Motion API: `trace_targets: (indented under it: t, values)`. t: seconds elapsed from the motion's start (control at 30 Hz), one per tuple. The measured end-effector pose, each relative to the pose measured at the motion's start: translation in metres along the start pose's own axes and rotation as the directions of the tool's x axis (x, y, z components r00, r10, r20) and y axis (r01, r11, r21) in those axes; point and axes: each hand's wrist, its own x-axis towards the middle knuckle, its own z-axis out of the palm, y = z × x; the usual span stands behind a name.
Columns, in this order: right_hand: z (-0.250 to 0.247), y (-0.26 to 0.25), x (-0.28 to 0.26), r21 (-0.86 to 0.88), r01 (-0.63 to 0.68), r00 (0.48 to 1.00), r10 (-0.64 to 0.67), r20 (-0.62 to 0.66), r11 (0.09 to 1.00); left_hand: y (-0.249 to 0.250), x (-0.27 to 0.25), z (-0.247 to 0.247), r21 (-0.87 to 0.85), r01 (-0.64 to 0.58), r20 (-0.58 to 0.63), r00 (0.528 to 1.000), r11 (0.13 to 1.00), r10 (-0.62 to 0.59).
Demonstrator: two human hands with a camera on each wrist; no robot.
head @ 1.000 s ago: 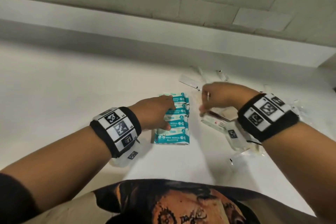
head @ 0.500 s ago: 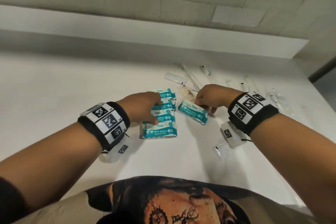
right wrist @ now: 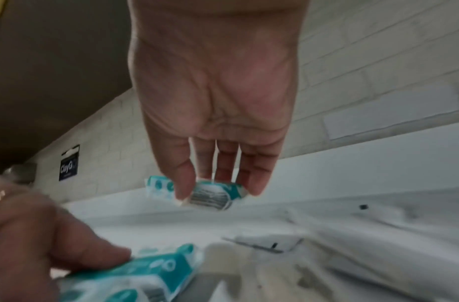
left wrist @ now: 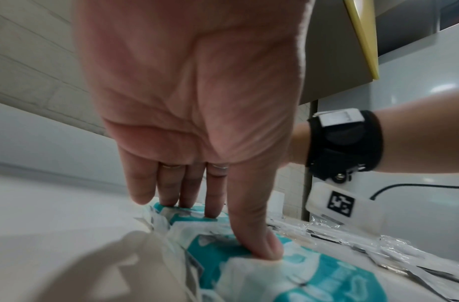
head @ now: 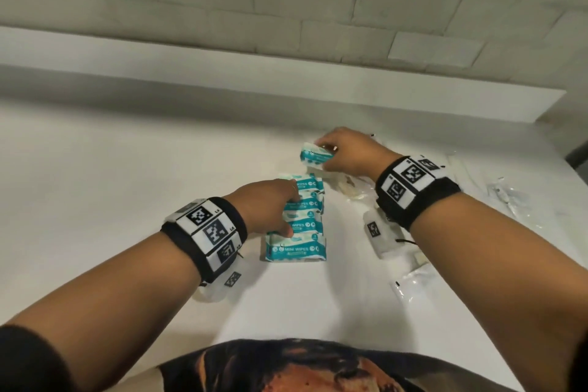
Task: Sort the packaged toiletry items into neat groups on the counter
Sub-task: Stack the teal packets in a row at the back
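Note:
A column of teal and white mini wipes packs lies on the white counter. My left hand rests on that column with straight fingers and thumb pressing down on the packs. My right hand pinches one more wipes pack between thumb and fingers, lifted just beyond the far end of the column. In the right wrist view that held pack hangs from the fingertips above the counter, with the column low at the left.
Clear-wrapped sachets and thin packets lie scattered to the right of the column, more of them near the counter's right edge. A white ledge and tiled wall run along the back. Bare counter stretches to the left.
My right hand has picked a wipes pack off the counter beside the column and carried it up and away toward the column's far end. The left hand stayed on the column.

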Motion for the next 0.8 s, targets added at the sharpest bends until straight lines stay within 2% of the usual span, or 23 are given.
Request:
trace_targets:
  t: [0.1,0.17,0.23,0.37,0.53,0.63,0.67,0.73,0.8]
  values:
    - [0.017,-0.017,0.027,-0.099,0.071,0.996,-0.075,-0.039,0.993,0.001,0.000,-0.001,0.006,-0.010,0.008,1.000,1.000,0.010]
    - [0.030,-0.023,0.036,-0.196,0.105,0.993,-0.092,0.074,0.975,0.001,0.000,-0.002,0.003,-0.014,-0.003,1.000,1.000,0.014]
    - [0.035,-0.023,0.041,-0.219,0.136,0.979,-0.098,0.176,0.966,0.001,0.000,-0.002,-0.011,-0.017,-0.007,1.000,1.000,0.017]
    - [0.033,-0.009,0.050,-0.187,0.080,0.993,-0.063,0.095,0.979,0.000,0.000,-0.001,-0.019,-0.021,-0.010,1.000,1.000,0.021]
    - [0.029,0.023,0.035,-0.460,0.086,0.960,0.050,0.277,0.884,0.001,0.000,0.000,-0.019,-0.018,-0.002,1.000,1.000,0.018]
    - [0.013,0.030,0.033,-0.452,-0.017,0.966,0.131,0.223,0.892,0.002,-0.005,0.002,0.066,-0.055,0.026,0.998,0.996,0.053]
    - [0.011,0.029,0.033,-0.409,-0.022,0.975,0.110,0.192,0.912,0.004,-0.007,0.004,0.081,-0.076,0.041,0.997,0.994,0.073]
    - [0.012,0.018,0.030,-0.267,0.075,0.984,-0.027,0.178,0.961,0.010,-0.010,0.011,0.087,-0.124,0.058,0.991,0.988,0.119]
    - [0.018,-0.002,0.025,-0.206,0.206,0.948,-0.144,0.282,0.957,0.015,-0.012,0.020,0.121,-0.152,0.060,0.987,0.981,0.146]
